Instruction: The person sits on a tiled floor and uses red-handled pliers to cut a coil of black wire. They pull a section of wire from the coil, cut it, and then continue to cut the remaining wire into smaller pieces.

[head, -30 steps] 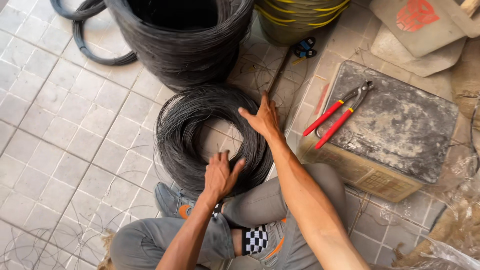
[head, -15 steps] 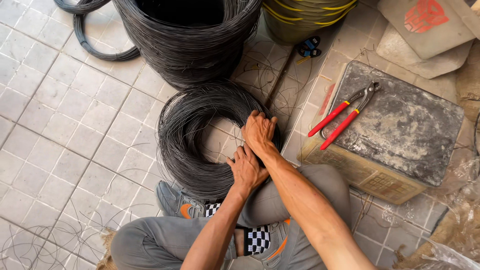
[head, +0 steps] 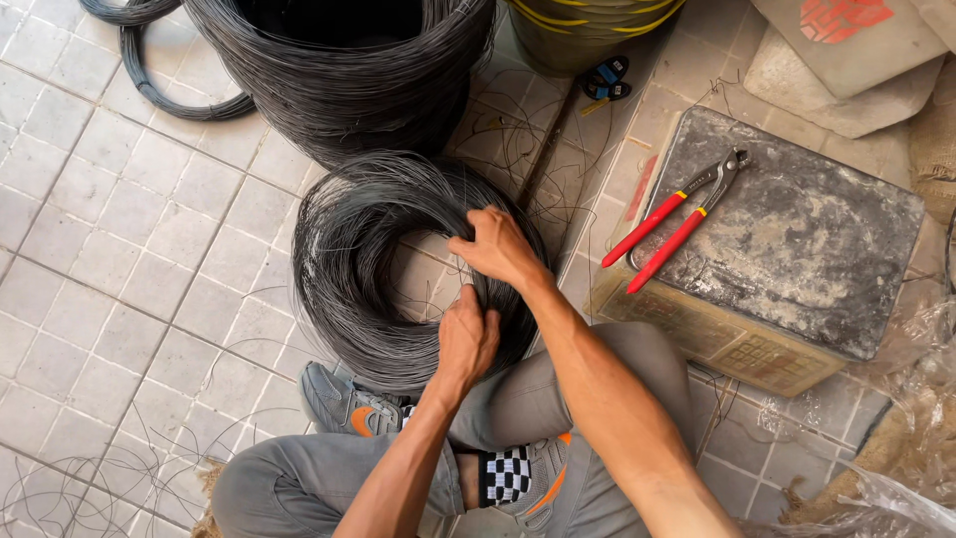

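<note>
On the tiled floor (head: 119, 259) between our knees and the big upright wire spool (head: 339, 70), we see the flat coil of dark wire (head: 349, 269) lying just in front of our grey shoe (head: 344, 403). Our right hand (head: 498, 247) has its grip clamped on the coil's near-right strands, and our left hand (head: 466, 339) grips the same bundle just below it. Red-handled pliers (head: 672, 219) rest on a worn metal box (head: 797, 239) beside us.

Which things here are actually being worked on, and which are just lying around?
In hand:
left hand and right hand, both gripping the small wire coil

Lying about:
big wire coil
red-handled pincers on the metal box
yellow-banded drum
</note>
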